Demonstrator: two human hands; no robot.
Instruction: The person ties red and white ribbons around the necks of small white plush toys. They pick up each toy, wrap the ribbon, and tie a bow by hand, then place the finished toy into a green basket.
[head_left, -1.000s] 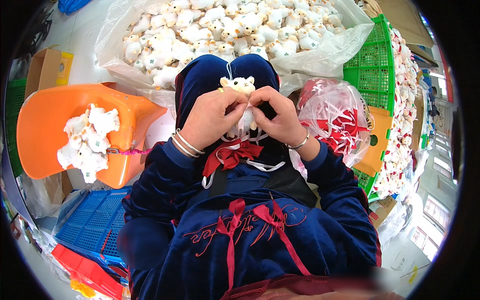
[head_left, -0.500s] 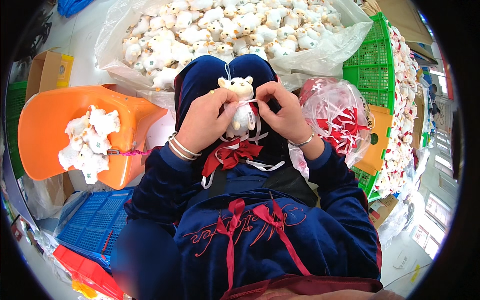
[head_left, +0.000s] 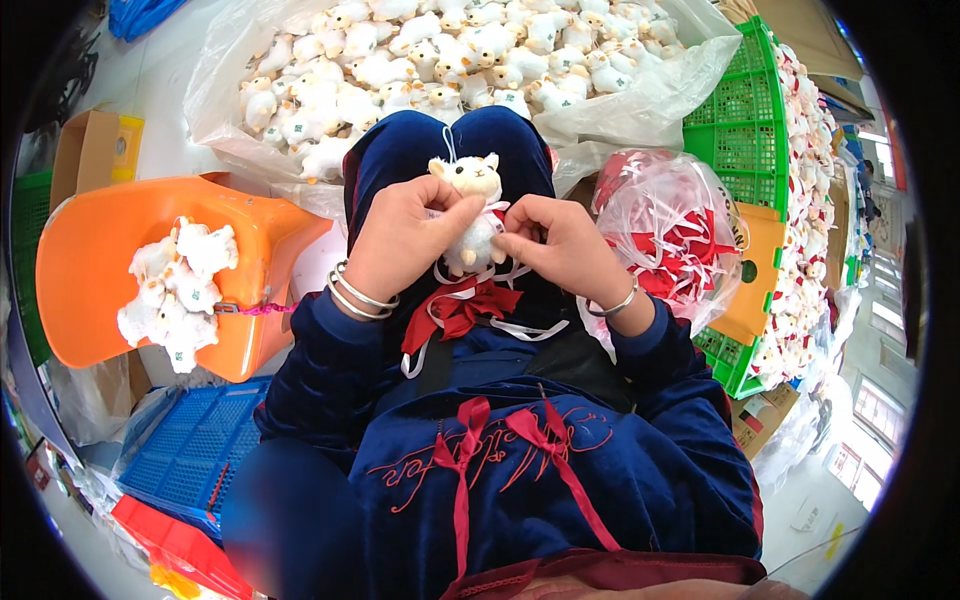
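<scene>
A small white plush animal toy (head_left: 468,178) stands upright on my lap, facing me, with a pale hanging loop on its head. My left hand (head_left: 412,225) is closed on its neck and side, thumb across its chest. The fingers of my right hand (head_left: 560,245) are curled closed at its other side, thumb against its body. A white ribbon and a bit of red cloth show at its neck between my hands; their ends are partly hidden. Below the toy, red cloth pieces with white ribbons (head_left: 460,308) lie on my lap.
Ahead, a big clear plastic bag (head_left: 215,110) holds many similar toys. Several toys (head_left: 175,285) lie on an orange chair (head_left: 85,270) at left. At right are a clear bag of red pieces (head_left: 680,250) and a green crate (head_left: 735,130). A blue crate (head_left: 190,440) stands lower left.
My right hand has moved down from the ribbon at the toy's neck to its side. My left hand has shifted slightly inward across the toy's chest. The tag on its front no longer shows.
</scene>
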